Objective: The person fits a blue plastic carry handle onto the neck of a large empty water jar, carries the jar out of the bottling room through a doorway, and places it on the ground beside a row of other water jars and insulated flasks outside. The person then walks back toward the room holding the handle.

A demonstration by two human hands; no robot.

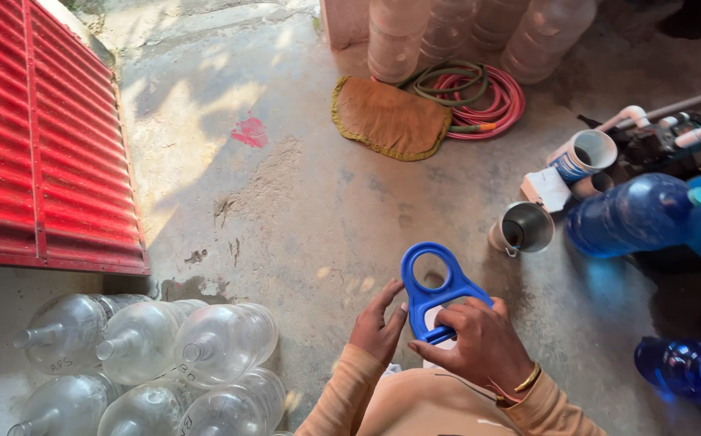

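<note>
This looks like a water-bottle filling yard. Big clear empty jugs (144, 355) lie at the lower left on a rough concrete floor (302, 202), blue jugs (633, 216) at the right, and a coiled hose (479, 97) at the top.

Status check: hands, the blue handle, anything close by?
Right hand gripping blue plastic bottle handle. Left hand fingers open, touching its edge. Clear empty jugs lie left; metal cup stands beyond, apart.
</note>
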